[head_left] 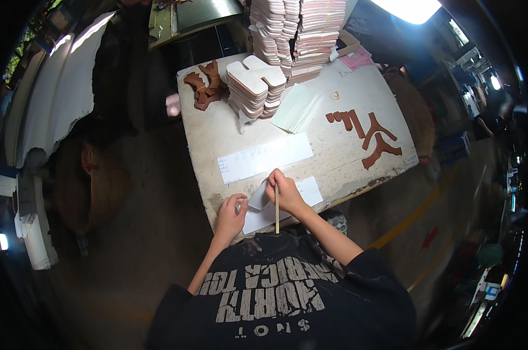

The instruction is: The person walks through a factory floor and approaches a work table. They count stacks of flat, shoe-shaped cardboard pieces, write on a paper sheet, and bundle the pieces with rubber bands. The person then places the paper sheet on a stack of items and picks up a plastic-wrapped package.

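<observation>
My right hand [283, 191] is closed around a thin tan stick [277, 217], which points down toward my shirt. Its kind I cannot make out. Just left of those fingers, a small white piece of paper [259, 196] stands tilted. My left hand [231, 217] rests at the near left of the table with its fingers curled. What lies inside them, if anything, is hidden. Under and between both hands lies a white sheet [309, 191]. Beyond it is a long white paper strip [265, 157] with small handwriting.
Brown cut pieces [382, 149] lie at the table's right, and a bundle of brown pieces [204, 87] at the far left. A short stack of white-topped pads [253, 87] stands beside pale green sheets [297, 108]. Tall stacks [319, 41] rise behind. A woven basket [100, 186] stands left of the table.
</observation>
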`<state>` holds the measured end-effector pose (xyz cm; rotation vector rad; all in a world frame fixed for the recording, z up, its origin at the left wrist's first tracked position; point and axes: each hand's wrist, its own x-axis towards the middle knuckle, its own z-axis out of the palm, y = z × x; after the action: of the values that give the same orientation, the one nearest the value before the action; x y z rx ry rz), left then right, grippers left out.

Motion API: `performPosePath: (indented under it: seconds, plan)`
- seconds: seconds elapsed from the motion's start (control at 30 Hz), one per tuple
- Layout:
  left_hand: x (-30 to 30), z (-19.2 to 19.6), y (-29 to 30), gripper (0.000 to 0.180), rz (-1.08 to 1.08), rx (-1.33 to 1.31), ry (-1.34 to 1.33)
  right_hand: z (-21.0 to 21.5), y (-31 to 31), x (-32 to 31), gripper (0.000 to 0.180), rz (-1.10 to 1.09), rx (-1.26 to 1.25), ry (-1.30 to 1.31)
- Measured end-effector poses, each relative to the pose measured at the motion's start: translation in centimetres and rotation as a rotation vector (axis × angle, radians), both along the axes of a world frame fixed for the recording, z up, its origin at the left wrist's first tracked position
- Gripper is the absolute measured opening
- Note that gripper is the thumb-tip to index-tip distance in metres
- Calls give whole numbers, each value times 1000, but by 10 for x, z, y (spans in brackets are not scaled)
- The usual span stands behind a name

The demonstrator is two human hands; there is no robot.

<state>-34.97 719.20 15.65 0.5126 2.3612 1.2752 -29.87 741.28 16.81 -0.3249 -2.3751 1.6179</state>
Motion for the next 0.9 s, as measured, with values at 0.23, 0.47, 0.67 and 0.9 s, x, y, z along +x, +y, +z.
performPosePath:
  seconds: [0.23, 0.47, 0.67, 0.9]
  plan:
    - [-8, -24, 5, 16, -77, -215, 437, -1, 28, -30, 20, 37, -8, -3]
    - [-2, -39, 4, 16, -91, -323, 675, -5, 133, -135, 25, -474, -374, 20]
    - [-2, -39, 6, 16, -77, -349, 731, -14, 184, -217, 25, -676, -805, 68]
    - [-2, -40, 7, 15, -66, -346, 754, -23, 204, -240, 19, -577, -756, -21]
